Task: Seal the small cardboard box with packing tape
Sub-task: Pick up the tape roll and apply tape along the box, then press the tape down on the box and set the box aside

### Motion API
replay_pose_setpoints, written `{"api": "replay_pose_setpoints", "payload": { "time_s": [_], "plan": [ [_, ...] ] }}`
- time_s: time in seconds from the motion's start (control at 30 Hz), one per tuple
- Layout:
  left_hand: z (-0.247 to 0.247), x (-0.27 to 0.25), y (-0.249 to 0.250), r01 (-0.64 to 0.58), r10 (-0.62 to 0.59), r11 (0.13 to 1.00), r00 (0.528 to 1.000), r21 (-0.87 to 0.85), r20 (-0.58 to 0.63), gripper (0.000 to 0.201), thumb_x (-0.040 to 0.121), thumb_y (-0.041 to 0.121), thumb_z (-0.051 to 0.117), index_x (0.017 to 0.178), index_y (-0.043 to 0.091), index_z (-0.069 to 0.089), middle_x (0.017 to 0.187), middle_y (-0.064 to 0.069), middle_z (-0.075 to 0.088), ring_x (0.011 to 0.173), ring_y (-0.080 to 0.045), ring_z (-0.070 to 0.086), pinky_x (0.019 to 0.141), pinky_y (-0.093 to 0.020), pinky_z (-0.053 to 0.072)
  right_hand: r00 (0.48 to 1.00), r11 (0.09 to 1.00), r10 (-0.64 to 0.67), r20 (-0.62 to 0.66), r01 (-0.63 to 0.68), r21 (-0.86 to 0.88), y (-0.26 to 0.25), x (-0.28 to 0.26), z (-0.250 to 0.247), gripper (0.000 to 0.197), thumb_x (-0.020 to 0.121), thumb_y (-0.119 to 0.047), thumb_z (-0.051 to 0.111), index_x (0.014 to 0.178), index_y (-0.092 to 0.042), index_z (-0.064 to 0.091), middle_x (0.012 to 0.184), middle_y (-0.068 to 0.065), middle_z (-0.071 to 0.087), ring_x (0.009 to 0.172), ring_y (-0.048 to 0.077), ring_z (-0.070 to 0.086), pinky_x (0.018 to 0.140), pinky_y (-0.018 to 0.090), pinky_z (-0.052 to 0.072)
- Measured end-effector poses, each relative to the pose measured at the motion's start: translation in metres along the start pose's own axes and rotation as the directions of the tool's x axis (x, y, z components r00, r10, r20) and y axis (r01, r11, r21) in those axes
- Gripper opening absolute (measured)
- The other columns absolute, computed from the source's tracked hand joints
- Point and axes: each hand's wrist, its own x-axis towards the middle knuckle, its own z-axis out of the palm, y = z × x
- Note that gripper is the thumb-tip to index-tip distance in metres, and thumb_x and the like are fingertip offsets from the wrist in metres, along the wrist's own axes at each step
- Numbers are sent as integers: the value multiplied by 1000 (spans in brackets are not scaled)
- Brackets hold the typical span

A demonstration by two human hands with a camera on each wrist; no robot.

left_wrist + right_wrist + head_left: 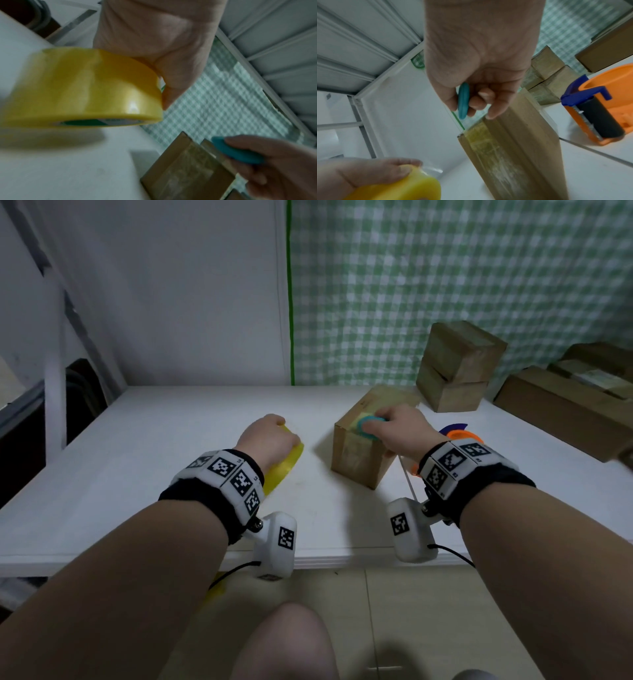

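A small cardboard box [359, 455] stands on the white table [171, 440], with a strip of clear tape down its near side [489, 155] and over its top. My right hand [394, 426] rests on the box top and grips a flat teal tool [463, 100], also visible as a teal tool [238, 152]. To the left of the box my left hand [270, 440] grips a yellow roll of packing tape [82, 88], held just above the table. A loose clear end of tape [433, 169] hangs off the roll by my left fingers.
An orange and blue tape dispenser [597, 108] lies right of the box. Two stacked small boxes [459, 364] stand behind it, and larger cartons [568, 402] sit at the far right. A green checked curtain [445, 285] hangs behind the table.
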Motion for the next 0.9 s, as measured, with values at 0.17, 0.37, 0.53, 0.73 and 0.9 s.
{"api": "replay_pose_setpoints", "payload": {
  "time_s": [0.17,0.37,0.53,0.73,0.9],
  "plan": [
    [13,4,-17,-42,47,954,999,295,-10,52,87,14,46,137,21,36,119,-9,60,99,-28,56,80,-33,44,989,998,-42,-139,35,-49,13,0,-5,21,88,-23,51,78,-7,60,64,7,54,63,27,59,59,32,48],
    [29,13,-19,-103,75,871,994,480,77,37,87,13,47,123,21,52,125,-7,59,112,-27,55,84,-32,44,973,998,-12,-232,-1,-59,29,-3,-7,25,88,-22,49,100,-3,61,86,13,60,81,32,63,57,37,51],
    [40,18,-18,-113,25,819,987,563,161,42,86,12,46,129,17,48,128,-9,56,109,-27,54,85,-32,44,957,987,114,-267,-139,-79,46,-6,-4,28,89,-20,47,110,-2,54,101,15,60,92,32,58,72,33,45],
    [49,14,-12,-116,28,691,991,714,133,39,87,15,43,125,13,52,130,-11,52,115,-29,50,88,-35,43,942,919,323,94,-289,-267,59,-19,7,27,84,-10,51,106,2,62,96,18,68,85,36,69,73,42,60],
    [55,18,6,-230,205,876,973,424,106,49,86,24,53,135,25,47,135,-13,49,125,-32,45,99,-38,41,933,885,311,183,-214,-414,58,-20,16,38,90,-21,55,124,-4,58,114,16,63,109,32,60,91,36,49]
  ]
}}
